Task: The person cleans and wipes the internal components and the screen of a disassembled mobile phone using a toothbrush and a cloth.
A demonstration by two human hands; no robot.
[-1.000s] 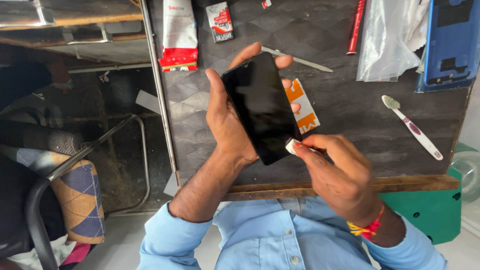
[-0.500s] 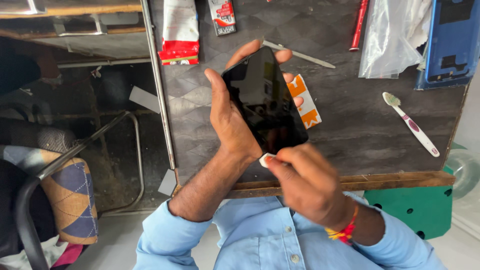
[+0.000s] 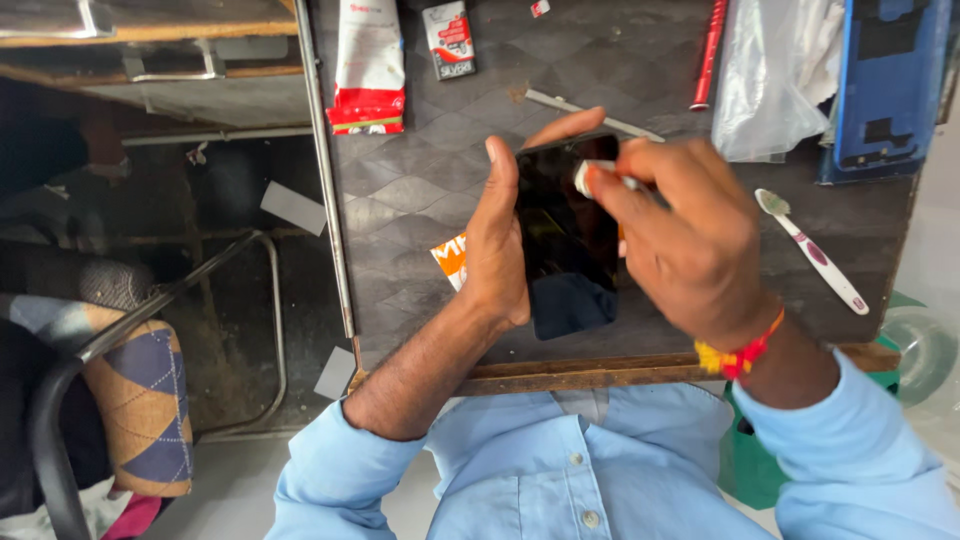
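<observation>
**Dark phone held over workbench, small white pad at its top edge**

Head view. Item: black phone [image 3: 566, 240], glossy face up, raised just above the dark patterned table [image 3: 420, 190] so both hands can reach it. Left hand [image 3: 497, 250]: cupped along the phone's left edge, thumb on the rim, fingers behind, steadying it. Right hand [image 3: 690, 245]: fingers pinched narrow on a small white pad [image 3: 585, 175], pressed against the screen's upper end; wrist bent inward, red-and-yellow thread band [image 3: 738, 352] at the cuff. Nearby: toothbrush [image 3: 812, 252], blue back cover [image 3: 888, 85], orange packet [image 3: 452, 260] under the left hand.
</observation>
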